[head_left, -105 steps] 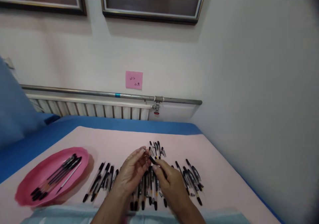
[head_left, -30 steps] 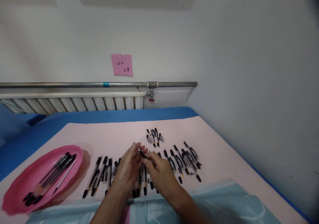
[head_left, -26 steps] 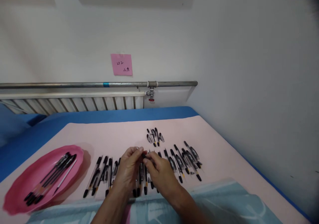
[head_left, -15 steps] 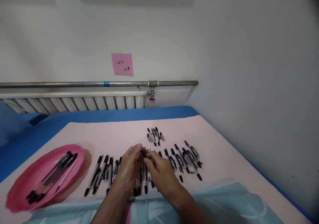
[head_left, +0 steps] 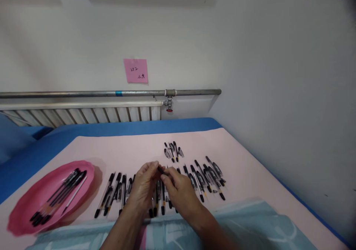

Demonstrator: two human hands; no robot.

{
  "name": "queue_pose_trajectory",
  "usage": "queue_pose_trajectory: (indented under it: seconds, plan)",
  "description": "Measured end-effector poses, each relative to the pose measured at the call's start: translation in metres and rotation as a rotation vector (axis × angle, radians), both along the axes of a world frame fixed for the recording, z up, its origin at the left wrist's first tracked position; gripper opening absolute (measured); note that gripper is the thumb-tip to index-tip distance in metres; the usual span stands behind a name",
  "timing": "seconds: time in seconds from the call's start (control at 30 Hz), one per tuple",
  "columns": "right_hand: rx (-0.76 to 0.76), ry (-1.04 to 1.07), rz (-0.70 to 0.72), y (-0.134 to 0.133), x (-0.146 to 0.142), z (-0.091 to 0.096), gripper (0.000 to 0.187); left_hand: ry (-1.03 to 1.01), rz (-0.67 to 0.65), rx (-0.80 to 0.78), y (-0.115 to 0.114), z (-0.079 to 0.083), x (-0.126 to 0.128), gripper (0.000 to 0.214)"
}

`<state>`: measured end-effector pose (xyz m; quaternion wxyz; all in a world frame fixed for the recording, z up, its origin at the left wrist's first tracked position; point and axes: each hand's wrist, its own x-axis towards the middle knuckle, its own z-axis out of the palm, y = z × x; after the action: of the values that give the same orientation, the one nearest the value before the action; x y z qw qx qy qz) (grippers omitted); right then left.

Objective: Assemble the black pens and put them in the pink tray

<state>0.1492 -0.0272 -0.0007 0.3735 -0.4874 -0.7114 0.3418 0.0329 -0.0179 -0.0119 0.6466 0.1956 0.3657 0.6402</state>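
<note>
Pink cloth (head_left: 125,150), pens (head_left: 121,190) in rows; above them, left hand (head_left: 144,187) and right hand (head_left: 180,192) clamp a black pen piece (head_left: 160,169) at their fingertips.

Left hand (head_left: 144,186) and right hand (head_left: 179,187) meet at fingertips; both grips pinched.

One pink tray (head_left: 25,205) lower left, one pink note (head_left: 135,70) upper centre, my left hand (head_left: 143,189) and right hand (head_left: 180,190), one pen (head_left: 160,169) between them; loose pens (head_left: 122,190) overlap, can't count
</note>
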Motion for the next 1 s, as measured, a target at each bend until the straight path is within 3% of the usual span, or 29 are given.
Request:
queue_pose_trajectory:
  seconds: [0.17,0.27,0.37,0.5,0.6,0.7,0.83,1.0]
  plan:
    - [-0.018,0.025,0.012,0.001,0.0,-0.001,0.014,0.046,-0.009,0.023,0.002,-0.005,-0.004,0.014]
    - [-0.124,0.102,0.009,0.003,-0.002,-0.002,0.013,0.038,-0.029,0.056,0.002,-0.005,-0.005,0.012]
    - [-0.352,0.252,0.028,0.003,-0.002,0.0,0.014,0.024,-0.045,0.082,0.001,-0.004,-0.005,0.01]
    - [-0.762,0.55,0.129,0.0,-0.001,0.011,0.013,-0.013,-0.061,0.127,-0.001,0.002,-0.006,0.008]
    - [-0.939,0.739,0.239,-0.002,-0.001,0.017,0.013,-0.045,-0.078,0.15,-0.003,0.008,-0.006,0.007]
    - [-0.892,0.738,0.206,-0.001,-0.001,0.015,0.016,-0.001,-0.08,0.157,-0.005,0.01,-0.006,0.01]
    - [-0.679,0.761,0.002,0.011,0.01,0.01,0.02,0.232,-0.051,0.055,0.004,0.007,-0.005,0.027]
    - [-0.538,0.998,-0.188,0.028,0.039,0.016,0.024,0.949,-0.013,-0.059,0.049,0.002,0.004,0.018]
